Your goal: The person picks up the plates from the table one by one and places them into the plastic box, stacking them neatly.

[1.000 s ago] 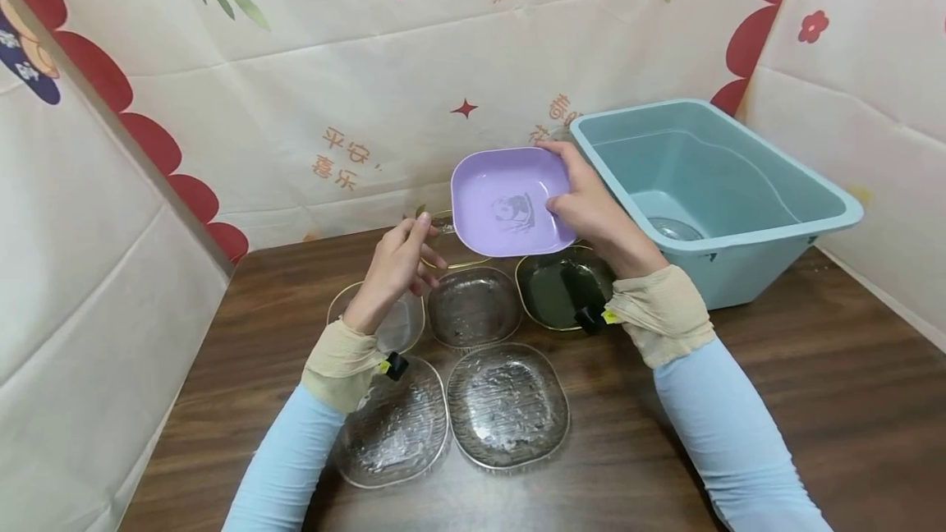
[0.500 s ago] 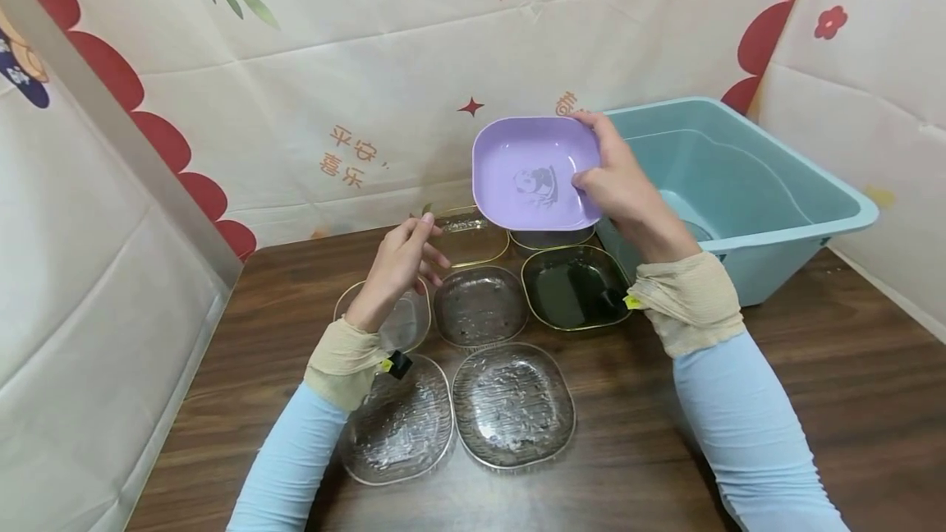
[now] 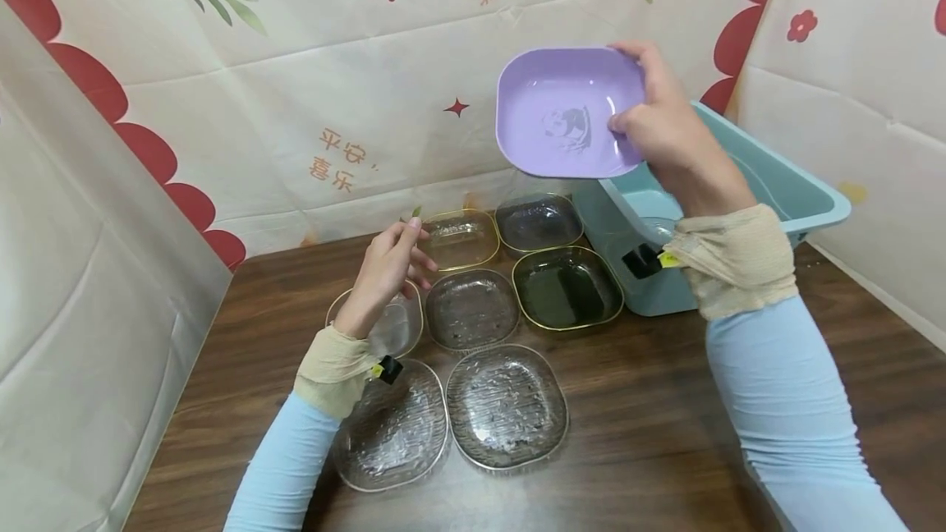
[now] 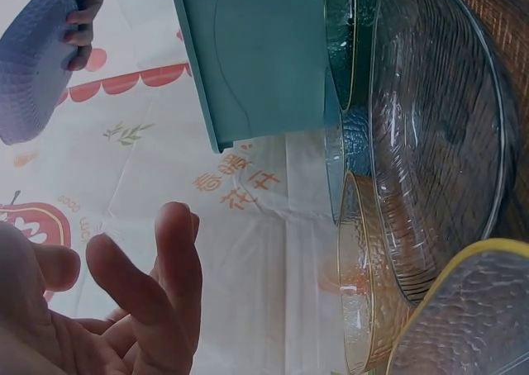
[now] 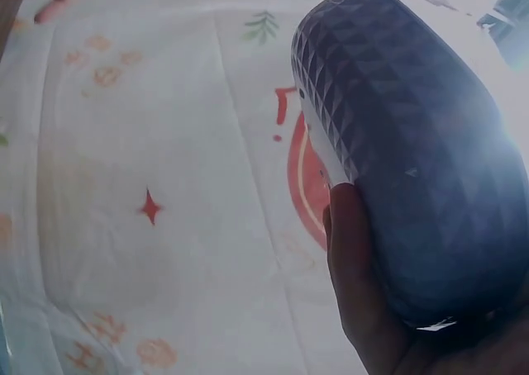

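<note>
Purple dish [image 3: 569, 109]: hung tilted near the teal tub [image 3: 776, 162];
Right hand [image 3: 665, 126]: pinched one side, thumb inside;
Left hand [image 3: 388, 265]: held nothing, fingers parted;
Glass dishes [image 3: 473, 309]: risked knocks if that pinch slipped.

Dishes [image 3: 473, 309] left of tub [image 3: 772, 175]

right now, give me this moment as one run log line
right hand: grips purple dish, raised, tilted | left hand: holds nothing | table: see-through dishes, teal bin

Room btwn L hand [image 3: 388, 265] & purple bowl [image 3: 543, 117]; tub wall [image 3: 609, 228] blocks path R of dishes [image 3: 473, 310].
</note>
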Action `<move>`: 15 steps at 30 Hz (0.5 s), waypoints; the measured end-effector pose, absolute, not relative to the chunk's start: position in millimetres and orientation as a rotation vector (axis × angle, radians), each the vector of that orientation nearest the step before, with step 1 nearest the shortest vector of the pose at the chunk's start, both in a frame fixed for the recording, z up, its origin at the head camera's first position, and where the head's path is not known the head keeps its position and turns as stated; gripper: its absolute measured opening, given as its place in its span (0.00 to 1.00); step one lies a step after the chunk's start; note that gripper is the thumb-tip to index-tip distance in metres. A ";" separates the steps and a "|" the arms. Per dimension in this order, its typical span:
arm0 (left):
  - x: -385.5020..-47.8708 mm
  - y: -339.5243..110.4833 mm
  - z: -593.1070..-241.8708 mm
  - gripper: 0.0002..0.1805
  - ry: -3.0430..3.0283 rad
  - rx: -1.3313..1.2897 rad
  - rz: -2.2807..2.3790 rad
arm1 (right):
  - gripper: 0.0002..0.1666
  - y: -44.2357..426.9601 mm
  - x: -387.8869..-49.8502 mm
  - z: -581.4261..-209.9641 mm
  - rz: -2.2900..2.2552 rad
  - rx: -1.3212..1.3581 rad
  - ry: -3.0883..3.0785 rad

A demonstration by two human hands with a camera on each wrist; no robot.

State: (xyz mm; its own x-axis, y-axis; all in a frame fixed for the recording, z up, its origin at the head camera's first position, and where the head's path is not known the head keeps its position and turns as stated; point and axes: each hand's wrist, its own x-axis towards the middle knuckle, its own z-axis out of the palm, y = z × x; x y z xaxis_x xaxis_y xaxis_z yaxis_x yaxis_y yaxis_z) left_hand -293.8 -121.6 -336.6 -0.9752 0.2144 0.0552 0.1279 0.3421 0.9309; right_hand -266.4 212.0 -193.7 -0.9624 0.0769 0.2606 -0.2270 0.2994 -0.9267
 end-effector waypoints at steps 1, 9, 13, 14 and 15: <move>-294.0 -121.5 -336.9 0.32 2.508 0.322 1.733 | 0.49 216.0 -268.5 -189.2 1.696 0.126 -2.325; -292.2 -125.8 -339.1 0.30 2.506 0.301 1.740 | 0.47 251.2 -293.8 -165.9 1.589 0.011 -2.474; -292.1 -129.2 -339.7 0.32 2.510 0.292 1.731 | 0.47 267.0 -307.3 -159.6 1.521 -0.047 -2.575; -292.0 -129.7 -339.7 0.32 2.508 0.291 1.728 | 0.47 270.5 -310.4 -158.9 1.497 -0.063 -2.602; -292.0 -130.0 -339.5 0.33 2.509 0.292 1.724 | 0.48 273.5 -313.4 -158.2 1.479 -0.079 -2.624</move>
